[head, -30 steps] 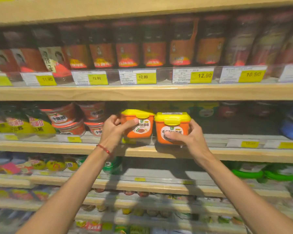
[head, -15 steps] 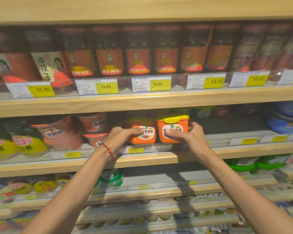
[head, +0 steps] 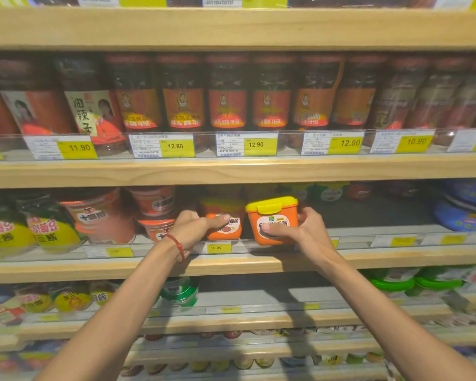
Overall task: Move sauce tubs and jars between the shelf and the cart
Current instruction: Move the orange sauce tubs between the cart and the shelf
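Note:
Two orange sauce tubs with yellow lids are on the middle shelf (head: 231,266). My left hand (head: 193,228) grips the left tub (head: 228,229), thumb across its front label; that tub sits back in the shadow. My right hand (head: 300,232) grips the right tub (head: 274,218), thumb on the label and fingers round its right side. This tub is tilted, its bottom front edge over the clear shelf rail. No cart is in view.
Red-lidded round tubs (head: 154,207) stand just left of my left hand. Dark chilli jars (head: 228,105) fill the shelf above behind price tags. Blue containers (head: 467,207) sit at the far right, with bare shelf between. Green-lidded packs (head: 390,281) lie below.
Both tubs have gone from in front of the shelf edge back onto the middle shelf. The left one is deeper in; the right one is tilted at the rail. The view moved closer.

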{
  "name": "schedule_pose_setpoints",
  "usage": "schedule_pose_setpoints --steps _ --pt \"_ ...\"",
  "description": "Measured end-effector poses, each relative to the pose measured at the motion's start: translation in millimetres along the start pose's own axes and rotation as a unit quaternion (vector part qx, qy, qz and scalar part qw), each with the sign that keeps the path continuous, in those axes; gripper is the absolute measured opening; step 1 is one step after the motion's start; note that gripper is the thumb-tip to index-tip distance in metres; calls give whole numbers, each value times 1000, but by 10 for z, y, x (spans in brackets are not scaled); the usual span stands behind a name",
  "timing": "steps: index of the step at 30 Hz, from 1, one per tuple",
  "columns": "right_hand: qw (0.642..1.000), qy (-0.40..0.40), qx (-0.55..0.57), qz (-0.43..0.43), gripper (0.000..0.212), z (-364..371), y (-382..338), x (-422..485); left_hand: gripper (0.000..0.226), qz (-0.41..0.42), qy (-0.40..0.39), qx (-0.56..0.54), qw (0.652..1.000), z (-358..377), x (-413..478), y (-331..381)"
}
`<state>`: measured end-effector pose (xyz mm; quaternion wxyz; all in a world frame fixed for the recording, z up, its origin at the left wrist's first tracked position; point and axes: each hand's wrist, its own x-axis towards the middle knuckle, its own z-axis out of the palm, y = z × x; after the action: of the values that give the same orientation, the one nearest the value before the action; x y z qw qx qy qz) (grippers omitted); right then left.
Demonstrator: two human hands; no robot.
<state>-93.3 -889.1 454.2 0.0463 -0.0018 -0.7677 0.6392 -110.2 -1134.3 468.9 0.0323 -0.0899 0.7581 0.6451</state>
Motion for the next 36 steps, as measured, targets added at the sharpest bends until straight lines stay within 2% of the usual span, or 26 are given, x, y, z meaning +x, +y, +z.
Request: schedule_pose_setpoints --steps 2,6,11,16,22,29,36 --pt "1000 -4 7 -4 91 -15 18 6 36 8 9 23 1000 -2 -10 9" --pt "999 -24 31 -13 83 -55 26 -16 51 23 23 59 998 0 -82 43" --pt "995 -57 79 -36 69 -107 25 -96 47 52 17 96 994 28 -218 98" --pt "990 -60 116 -53 77 -124 78 -141 26 72 7 128 989 -62 -80 -12" --pt "987 -64 134 -63 80 -147 116 -201 23 109 22 160 981 -90 -41 -69" --pt "986 -64 140 -61 82 -126 143 -261 21 167 108 240 950 -103 -116 -205" --pt "986 -72 137 -67 88 -91 129 -305 17 241 181 245 921 -31 -271 -312"
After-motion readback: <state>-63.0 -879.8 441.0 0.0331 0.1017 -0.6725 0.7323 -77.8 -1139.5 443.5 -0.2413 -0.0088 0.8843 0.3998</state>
